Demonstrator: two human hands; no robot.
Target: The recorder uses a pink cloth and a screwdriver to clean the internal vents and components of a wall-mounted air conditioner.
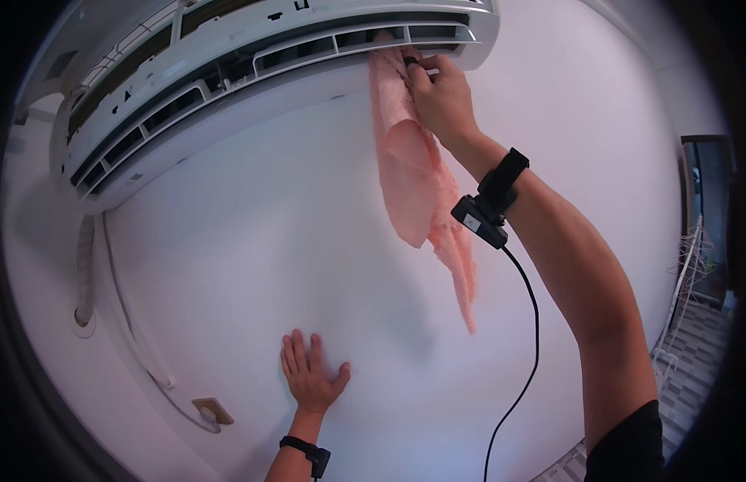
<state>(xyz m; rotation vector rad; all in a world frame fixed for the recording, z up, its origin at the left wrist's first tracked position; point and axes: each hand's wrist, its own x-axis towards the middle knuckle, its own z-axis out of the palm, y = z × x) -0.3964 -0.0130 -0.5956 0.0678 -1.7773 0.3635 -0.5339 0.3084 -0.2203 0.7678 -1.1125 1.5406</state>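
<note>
High on the wall, my right hand (443,96) pinches a pink cloth (403,181) at the air outlet of a white split air conditioner (228,36). The cloth's top goes in between the outlet slats, and its lower part hangs down against the wall. Something small and black (411,61) shows at my right fingertips; what it is cannot be made out. My left hand (313,376) lies flat on the white wall (246,259) well below the unit, fingers spread, holding nothing. The unit's front cover is off or raised, baring the frame and openings behind it.
A black device with a cable (534,313) is strapped to my right wrist. At the left, a wrapped pipe (85,265) enters the wall, and a grey power cord (117,283) runs to a socket (221,411). A white rack with hangers (689,259) stands far right by a doorway.
</note>
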